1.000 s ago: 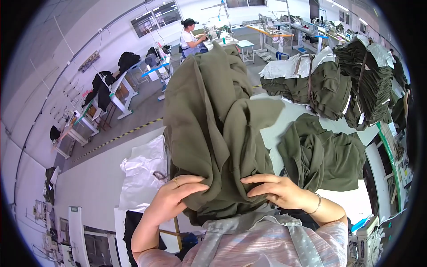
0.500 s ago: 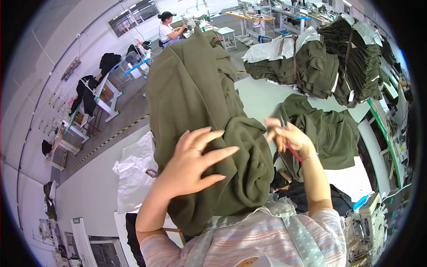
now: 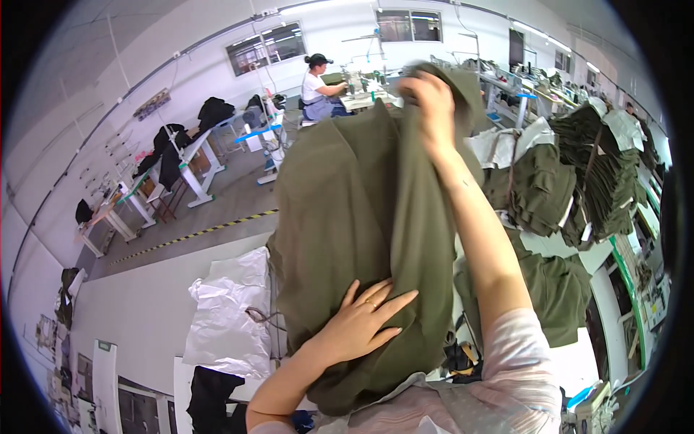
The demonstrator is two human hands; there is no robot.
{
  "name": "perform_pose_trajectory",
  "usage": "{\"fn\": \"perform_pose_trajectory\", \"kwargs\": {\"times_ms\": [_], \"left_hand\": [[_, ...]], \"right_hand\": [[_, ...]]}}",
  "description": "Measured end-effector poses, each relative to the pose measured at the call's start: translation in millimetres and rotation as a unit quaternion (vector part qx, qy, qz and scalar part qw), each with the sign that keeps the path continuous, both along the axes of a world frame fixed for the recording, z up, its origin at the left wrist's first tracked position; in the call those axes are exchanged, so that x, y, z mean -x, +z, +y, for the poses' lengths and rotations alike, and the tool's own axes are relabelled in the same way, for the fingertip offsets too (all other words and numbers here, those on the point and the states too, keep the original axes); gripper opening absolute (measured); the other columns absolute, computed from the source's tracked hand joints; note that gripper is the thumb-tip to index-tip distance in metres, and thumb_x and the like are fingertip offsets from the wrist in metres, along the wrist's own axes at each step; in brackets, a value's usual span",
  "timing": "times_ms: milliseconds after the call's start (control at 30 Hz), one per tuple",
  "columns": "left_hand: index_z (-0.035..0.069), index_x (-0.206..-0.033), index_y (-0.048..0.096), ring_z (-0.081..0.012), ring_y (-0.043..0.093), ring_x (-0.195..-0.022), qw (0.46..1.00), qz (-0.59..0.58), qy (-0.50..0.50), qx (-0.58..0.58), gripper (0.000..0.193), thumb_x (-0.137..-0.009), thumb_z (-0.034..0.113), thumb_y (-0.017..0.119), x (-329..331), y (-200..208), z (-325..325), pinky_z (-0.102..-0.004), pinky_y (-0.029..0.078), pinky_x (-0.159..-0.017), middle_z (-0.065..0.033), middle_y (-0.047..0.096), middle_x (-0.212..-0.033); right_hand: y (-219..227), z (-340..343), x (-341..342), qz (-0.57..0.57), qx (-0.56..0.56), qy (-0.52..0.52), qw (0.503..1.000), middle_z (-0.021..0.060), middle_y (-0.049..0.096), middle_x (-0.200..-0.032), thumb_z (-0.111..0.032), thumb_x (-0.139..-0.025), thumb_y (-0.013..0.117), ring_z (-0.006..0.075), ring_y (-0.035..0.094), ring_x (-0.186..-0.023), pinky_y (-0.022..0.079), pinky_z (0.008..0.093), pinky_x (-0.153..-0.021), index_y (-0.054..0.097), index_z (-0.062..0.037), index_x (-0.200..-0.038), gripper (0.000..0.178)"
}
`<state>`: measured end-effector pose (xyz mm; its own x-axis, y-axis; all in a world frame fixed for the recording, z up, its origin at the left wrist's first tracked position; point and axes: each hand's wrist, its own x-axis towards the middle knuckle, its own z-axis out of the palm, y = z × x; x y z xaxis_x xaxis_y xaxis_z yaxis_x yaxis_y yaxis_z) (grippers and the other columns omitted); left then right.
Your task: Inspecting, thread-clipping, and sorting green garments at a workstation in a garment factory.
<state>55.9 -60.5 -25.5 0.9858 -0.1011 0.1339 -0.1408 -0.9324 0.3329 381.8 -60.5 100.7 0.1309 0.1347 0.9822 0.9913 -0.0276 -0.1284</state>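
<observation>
A large olive-green garment (image 3: 340, 195) covers the middle of the table in a tall heap in front of me. My left hand (image 3: 365, 322) rests on its near part with the fingers spread. Reaching up to the far end, my right hand (image 3: 432, 108) is closed on a fold of the same cloth and lifts it. That fold and the fingers are partly smeared by motion. I cannot make out whether anything else is in my right hand.
White crumpled plastic (image 3: 231, 311) lies left of the garment on the pale table (image 3: 137, 304). To the right are another olive-green garment (image 3: 553, 289) and strapped stacks of green garments (image 3: 538, 184). Further off, a person (image 3: 318, 87) sits at a sewing machine (image 3: 358, 90).
My right hand, which had a red-handled tool in it, has swung up and away and pulled up a fold of the garment. My left hand has settled on the cloth. The view has tilted up.
</observation>
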Motion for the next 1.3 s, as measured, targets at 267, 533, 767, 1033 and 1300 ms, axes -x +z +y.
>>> {"fn": "perform_pose_trajectory", "kwargs": {"times_ms": [267,533,767,1033,1300], "left_hand": [[0.02,-0.14,0.039,-0.0341,0.035,-0.129,0.973,-0.12,0.172,-0.093,0.059,-0.086,0.026,0.061,2.8,-26.5,-9.1,-0.0534,0.03,-0.104,-0.0235,0.041,-0.133],[0.014,-0.131,0.051,-0.0381,0.049,-0.115,0.973,-0.149,0.118,0.131,0.048,-0.084,0.011,0.061,14.1,10.3,-8.5,-0.0471,0.04,-0.097,-0.0212,0.052,-0.122],[0.014,-0.113,0.064,-0.0246,0.057,-0.101,0.966,-0.197,0.06,0.154,0.044,-0.071,0.003,0.066,122.6,10.3,-52.4,-0.0378,0.046,-0.084,-0.0071,0.059,-0.114],[0.013,-0.105,0.064,-0.0198,0.051,-0.105,0.944,-0.18,0.146,-0.236,0.041,-0.065,0.007,0.069,106.2,-6.0,-79.2,-0.0415,0.032,-0.097,-0.0013,0.06,-0.107],[0.012,-0.102,0.065,-0.023,0.05,-0.1,0.964,-0.101,0.219,-0.108,0.035,-0.067,0.009,0.071,102.8,-0.7,-75.8,-0.0399,0.03,-0.097,-0.0023,0.061,-0.097]], "right_hand": [[-85.5,146.8,-24.1,0.032,0.469,0.06,0.881,0.0102,0.057,-0.118,-0.002,-0.086,0.041,0.0277,0.049,-0.118,0.027,0.0611,-0.101,0.055,-0.0215,-0.119,0.04],[-8.1,80.3,-58.6,-0.03,0.601,0.181,0.778,0.0069,0.066,-0.106,0.012,-0.072,0.037,0.0155,0.063,-0.089,0.047,0.0323,-0.089,0.047,-0.0286,-0.136,0.076],[18.0,-110.9,121.7,0.142,0.302,0.28,0.9,0.0106,0.067,-0.091,-0.008,-0.094,0.044,0.0132,0.064,-0.075,0.048,0.0245,-0.058,0.06,-0.006,-0.103,0.018],[-141.6,-212.6,244.5,0.256,0.24,0.394,0.85,0.0097,0.064,-0.087,-0.001,-0.083,0.061,0.0147,0.061,-0.064,0.046,0.0277,-0.05,0.058,-0.0025,-0.099,0.016],[-182.3,-218.6,257.3,0.115,0.309,0.212,0.92,0.0064,0.055,-0.074,-0.01,-0.078,0.07,0.0138,0.053,-0.058,0.041,0.0251,-0.05,0.058,-0.0067,-0.096,0.022]]}}
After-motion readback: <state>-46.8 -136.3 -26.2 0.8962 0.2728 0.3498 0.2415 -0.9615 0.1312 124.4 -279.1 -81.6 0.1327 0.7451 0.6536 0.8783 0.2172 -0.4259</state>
